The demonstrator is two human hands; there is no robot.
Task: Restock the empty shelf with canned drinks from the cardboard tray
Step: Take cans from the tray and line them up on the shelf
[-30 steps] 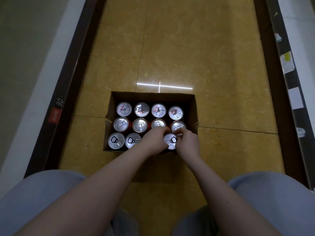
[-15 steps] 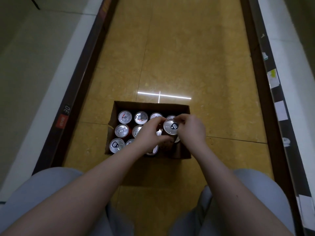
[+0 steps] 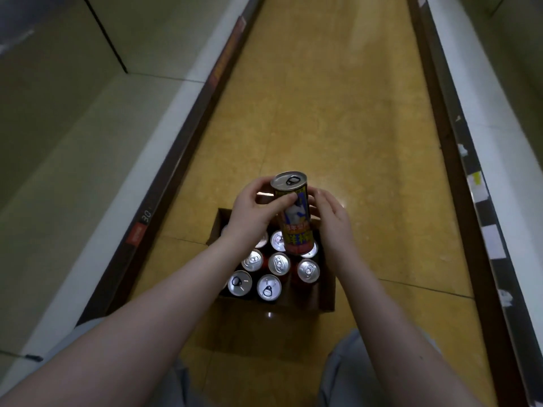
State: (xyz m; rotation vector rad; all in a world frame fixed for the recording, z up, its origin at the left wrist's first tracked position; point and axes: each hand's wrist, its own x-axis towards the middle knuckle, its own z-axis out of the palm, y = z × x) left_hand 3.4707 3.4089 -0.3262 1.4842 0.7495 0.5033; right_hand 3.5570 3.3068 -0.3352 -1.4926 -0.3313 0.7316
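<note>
Held can [image 3: 294, 221] over tray [image 3: 329, 292] of cans [image 3: 279, 263], shelves [image 3: 73, 127] flanking floor [image 3: 338, 113]

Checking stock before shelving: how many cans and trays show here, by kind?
Held can: 1
Tray cans, top fully showing: 5; others partly hidden, uncounted
Cardboard tray: 1
Total: 7

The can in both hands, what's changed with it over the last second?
Both hands took the tall can from the near right corner of the cardboard tray and lifted it up; the left hand and right hand now hold it roughly upright above the tray. The tray stayed on the floor, the other cans unmoved in it.
</note>
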